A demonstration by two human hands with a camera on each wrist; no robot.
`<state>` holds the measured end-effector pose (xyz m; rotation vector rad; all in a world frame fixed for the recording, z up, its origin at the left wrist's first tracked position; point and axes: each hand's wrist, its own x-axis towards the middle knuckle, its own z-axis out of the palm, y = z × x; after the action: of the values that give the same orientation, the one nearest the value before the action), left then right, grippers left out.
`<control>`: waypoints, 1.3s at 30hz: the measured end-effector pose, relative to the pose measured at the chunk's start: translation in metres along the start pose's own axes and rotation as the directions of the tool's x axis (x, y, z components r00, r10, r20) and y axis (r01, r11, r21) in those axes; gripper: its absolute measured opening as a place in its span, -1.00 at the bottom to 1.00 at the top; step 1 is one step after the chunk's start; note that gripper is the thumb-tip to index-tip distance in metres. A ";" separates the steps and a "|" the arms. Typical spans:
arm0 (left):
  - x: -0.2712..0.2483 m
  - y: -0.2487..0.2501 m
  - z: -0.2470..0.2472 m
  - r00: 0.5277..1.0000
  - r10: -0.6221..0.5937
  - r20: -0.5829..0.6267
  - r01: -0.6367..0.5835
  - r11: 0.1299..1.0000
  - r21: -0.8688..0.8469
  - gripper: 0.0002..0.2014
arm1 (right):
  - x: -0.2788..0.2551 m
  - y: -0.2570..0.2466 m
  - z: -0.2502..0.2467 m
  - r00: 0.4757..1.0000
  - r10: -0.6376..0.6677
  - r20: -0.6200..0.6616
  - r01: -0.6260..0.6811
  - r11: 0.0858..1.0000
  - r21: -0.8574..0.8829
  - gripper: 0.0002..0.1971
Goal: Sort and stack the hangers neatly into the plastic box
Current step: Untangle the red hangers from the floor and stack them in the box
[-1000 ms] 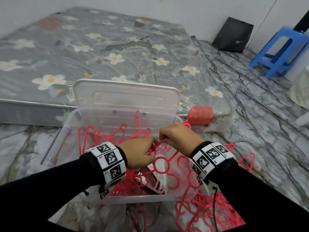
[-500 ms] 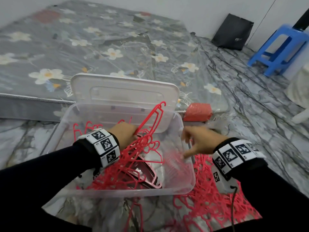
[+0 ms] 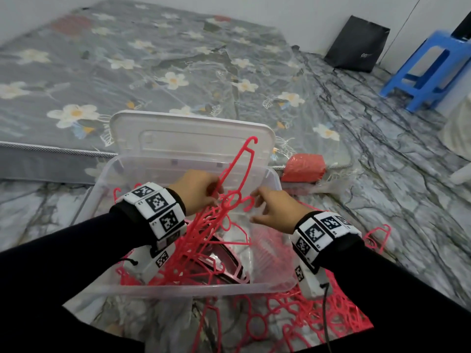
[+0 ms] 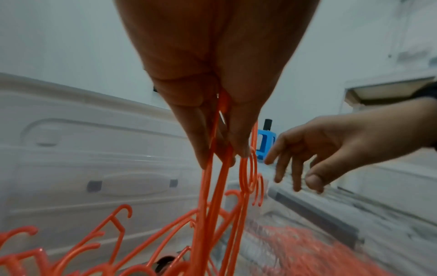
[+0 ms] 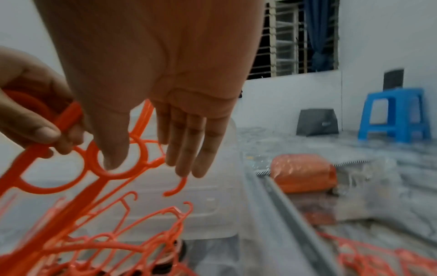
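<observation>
My left hand [image 3: 212, 193] grips a bunch of red plastic hangers [image 3: 197, 240] by their necks and holds it up over the clear plastic box [image 3: 178, 289]. One hanger arm sticks up toward the open lid [image 3: 191, 138]. In the left wrist view the fingers [image 4: 201, 149] pinch the hanger stems [image 4: 212, 214]. My right hand [image 3: 257, 202] is open with straight fingers, right beside the bunch's ring hooks [image 5: 115, 175]; whether it touches them I cannot tell. More hangers [image 3: 119, 194] lie in the box. A loose heap of hangers [image 3: 305, 319] lies on the floor by its right front corner.
A flower-patterned mattress [image 3: 153, 59] lies behind the box. A red wrapped packet [image 3: 303, 168] sits at its edge, right of the box. A blue stool [image 3: 428, 70] and a black bag [image 3: 356, 44] stand far right. A dark-rimmed object [image 3: 229, 263] lies in the box.
Both hands held the hangers low in the box. The left hand then lifted the bunch, while the right hand let go, swung right and has come back to the hooks.
</observation>
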<state>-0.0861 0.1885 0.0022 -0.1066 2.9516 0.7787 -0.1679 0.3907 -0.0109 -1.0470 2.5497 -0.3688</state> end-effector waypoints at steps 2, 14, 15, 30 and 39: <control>0.000 0.002 -0.006 1.000 -0.003 -0.004 0.003 0.998 -0.068 -0.66 | 0.006 -0.014 0.006 0.998 0.021 -0.060 -0.008 0.980 0.198 -0.27; -0.005 -0.013 -0.039 0.980 -0.003 -0.199 -0.015 0.996 -0.090 -0.53 | 0.032 -0.038 0.012 0.989 0.094 -0.118 -0.077 0.986 0.145 -0.70; -0.006 -0.014 -0.044 0.974 -0.016 -0.228 -0.019 0.988 -0.152 -0.56 | 0.034 -0.038 0.010 0.984 0.090 -0.152 -0.068 0.987 0.143 -0.69; -0.022 -0.006 -0.089 0.970 -0.063 -0.236 -0.100 0.778 -0.620 -0.78 | 0.054 -0.063 -0.016 0.925 0.187 -0.330 0.010 0.857 0.515 -0.63; -0.022 -0.025 -0.074 0.999 -0.023 -0.046 -0.006 0.835 -0.551 -0.83 | 0.052 -0.069 0.000 0.965 0.261 0.004 -0.155 0.561 0.813 -0.85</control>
<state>-0.0666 0.1314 0.0570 -0.1771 2.6627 1.6259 -0.1591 0.3060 0.0030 -0.3501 2.1096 -1.3999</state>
